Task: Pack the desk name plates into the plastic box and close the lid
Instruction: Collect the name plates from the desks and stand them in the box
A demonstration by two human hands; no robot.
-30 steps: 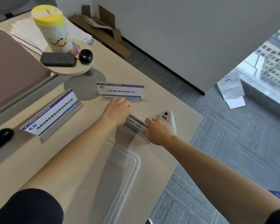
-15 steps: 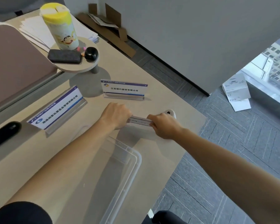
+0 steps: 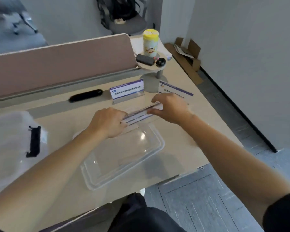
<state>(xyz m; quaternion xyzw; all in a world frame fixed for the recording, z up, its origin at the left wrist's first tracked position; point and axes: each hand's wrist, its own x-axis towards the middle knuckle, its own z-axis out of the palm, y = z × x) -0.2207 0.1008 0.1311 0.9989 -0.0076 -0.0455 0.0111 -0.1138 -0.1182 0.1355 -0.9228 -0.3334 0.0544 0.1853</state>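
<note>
Both of my hands hold one desk name plate [image 3: 137, 114] by its ends, my left hand [image 3: 107, 122] on the left end and my right hand [image 3: 171, 108] on the right end. The plate hangs tilted just above the far edge of a clear flat plastic piece [image 3: 124, 156] that looks like the lid. A translucent plastic box [image 3: 10, 139] with a black latch [image 3: 34, 141] stands at the left. A second name plate [image 3: 126, 90] stands upright behind my hands. A third name plate [image 3: 174, 89] is partly hidden by my right hand.
A long black object [image 3: 85, 95] lies near the pink partition [image 3: 60, 59]. A small round stand [image 3: 151, 69] at the back right carries a yellow-lidded canister [image 3: 150, 43], a black case [image 3: 144, 59] and a black ball [image 3: 160, 61]. The desk's edge runs close on the right and front.
My hands took the name plate by both ends, raised it off the desk and brought it over the clear piece's far edge. The view swung left, revealing the box.
</note>
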